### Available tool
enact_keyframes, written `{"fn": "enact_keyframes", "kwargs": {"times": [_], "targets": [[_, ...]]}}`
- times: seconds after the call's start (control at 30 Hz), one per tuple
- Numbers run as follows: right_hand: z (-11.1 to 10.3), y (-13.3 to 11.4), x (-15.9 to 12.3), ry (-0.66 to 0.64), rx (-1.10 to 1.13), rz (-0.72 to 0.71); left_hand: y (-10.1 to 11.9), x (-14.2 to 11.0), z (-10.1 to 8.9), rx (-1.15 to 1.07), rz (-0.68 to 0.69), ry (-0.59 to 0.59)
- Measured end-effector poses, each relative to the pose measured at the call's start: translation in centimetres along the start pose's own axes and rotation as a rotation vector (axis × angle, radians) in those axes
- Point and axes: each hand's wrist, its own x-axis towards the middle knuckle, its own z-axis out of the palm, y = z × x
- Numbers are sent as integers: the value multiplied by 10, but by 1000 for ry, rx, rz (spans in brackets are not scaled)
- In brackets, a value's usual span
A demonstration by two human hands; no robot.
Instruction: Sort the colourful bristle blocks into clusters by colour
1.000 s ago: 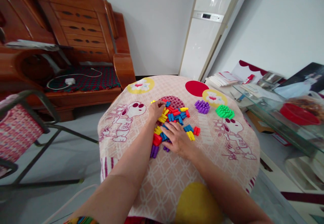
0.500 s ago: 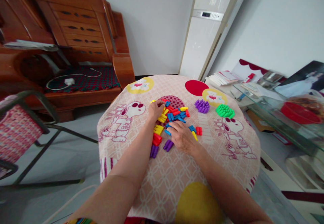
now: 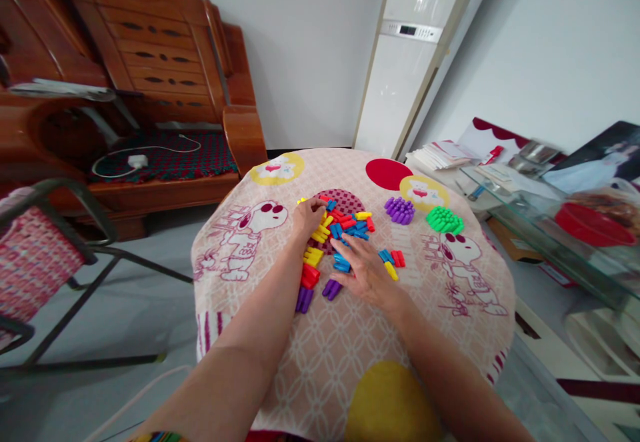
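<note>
Many small finger-shaped plastic blocks lie on a round, cloth-covered table. At the left edge of the pile, my left hand has its fingers curled and closed beside the yellow blocks; what lies under the fingertips is hidden. My right hand is spread over the table, thumb and fingers apart around a few blue blocks. Just left of its thumb lie purple blocks. Near my left forearm are a yellow cluster, a red cluster and another purple one.
Farther right stand a bundle of purple blocks and a bundle of green blocks. Beyond my right hand lie red blocks. A glass-topped stand with a red basin borders the table. A chair stands left.
My right hand has shifted a little rightward and its fingers have spread, uncovering the yellow and purple clusters. Blue, red and yellow blocks beyond it slid slightly right. My left hand stayed put.
</note>
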Motion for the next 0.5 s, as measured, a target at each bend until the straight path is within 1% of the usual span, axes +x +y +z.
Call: {"fn": "enact_keyframes", "kwargs": {"times": [0.07, 0.13, 0.23, 0.37, 0.43, 0.5], "targets": [[5, -2, 2, -54, -57, 0, 0, 0, 0, 3, 1, 4], [8, 1, 3, -51, -34, 12, 0, 0, 1, 0, 0, 8], [5, 12, 2, 63, 119, 77, -2, 1, 1, 6, 1, 14], [-10, 29, -4, 257, 343, 281, -3, 1, 1, 21, 4, 19], [-18, 38, -8, 328, 421, 370, -2, 1, 0, 23, 10, 20], [-24, 49, -12, 372, 457, 422, -2, 0, 0, 20, 13, 19]]}}
